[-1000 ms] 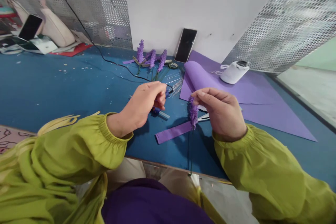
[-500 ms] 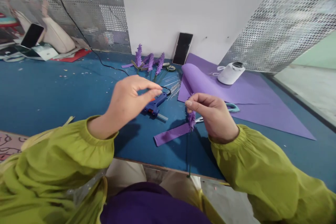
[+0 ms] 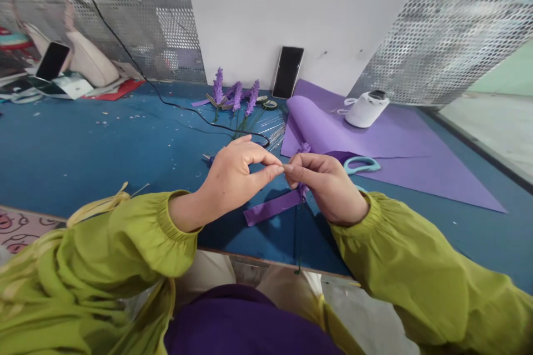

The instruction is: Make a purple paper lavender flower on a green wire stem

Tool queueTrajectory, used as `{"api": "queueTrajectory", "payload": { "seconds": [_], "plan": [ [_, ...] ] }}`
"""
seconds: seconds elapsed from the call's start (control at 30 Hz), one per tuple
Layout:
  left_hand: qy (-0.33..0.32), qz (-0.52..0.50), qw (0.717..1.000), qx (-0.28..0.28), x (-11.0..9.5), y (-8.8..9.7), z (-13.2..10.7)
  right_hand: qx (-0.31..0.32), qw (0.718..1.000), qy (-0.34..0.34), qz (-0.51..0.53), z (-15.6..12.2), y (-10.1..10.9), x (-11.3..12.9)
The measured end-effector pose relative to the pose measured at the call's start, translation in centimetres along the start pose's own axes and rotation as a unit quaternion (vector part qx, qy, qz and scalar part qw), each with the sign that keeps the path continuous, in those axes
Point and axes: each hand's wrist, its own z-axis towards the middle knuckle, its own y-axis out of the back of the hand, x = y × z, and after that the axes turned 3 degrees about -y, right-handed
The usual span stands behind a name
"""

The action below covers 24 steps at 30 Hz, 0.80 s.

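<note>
A: Item one, the surface (image 3: 83, 144): blue, backed by a white wall and perforated metal panels; its near edge runs under both forearms.

B: Hands?

A: The left hand (image 3: 233, 175) and right hand (image 3: 327, 183) meet fingertip to fingertip at centre. The right grip is closed round a purple flower spike (image 3: 303, 188) on a thin dark stem hanging past the near edge. The left grip is pinched at the meeting point; whether it has hold of anything, I cannot tell.

B: Nearby stock?

A: A purple strip (image 3: 270, 208) trails from the spike toward 8 o'clock. Teal-handled scissors (image 3: 361, 165) lie just beside the right hand at 2 o'clock, on the purple sheet (image 3: 416, 166). Finished flowers (image 3: 235, 97), a bundle of wires (image 3: 272, 130) and a phone (image 3: 287, 72) stand toward 12 o'clock.

B: Free room?

A: Bare blue toward 9 o'clock, crossed only by a black cable (image 3: 175, 108).
</note>
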Motion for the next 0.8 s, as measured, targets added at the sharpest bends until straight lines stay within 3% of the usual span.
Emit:
{"api": "queueTrajectory", "payload": {
  "seconds": [0.37,0.6,0.7,0.8],
  "plan": [
    [0.01,-0.003,0.999,-0.048,-0.33,-0.64,-0.55,-0.031,0.999,0.009,-0.01,-0.24,-0.65,-0.38],
    [0.127,-0.158,0.979,0.027,-0.64,0.16,-0.2,-0.029,0.999,-0.008,0.044,-0.28,-0.55,-0.28],
    [0.123,-0.16,0.979,0.028,-0.42,0.17,-0.29,-0.033,0.999,0.006,0.031,-0.26,-0.47,-0.44],
    [0.077,-0.088,0.993,-0.006,-0.19,-0.19,-0.47,-0.023,1.0,0.014,0.017,-0.31,-0.41,-0.55]
  ]
}}
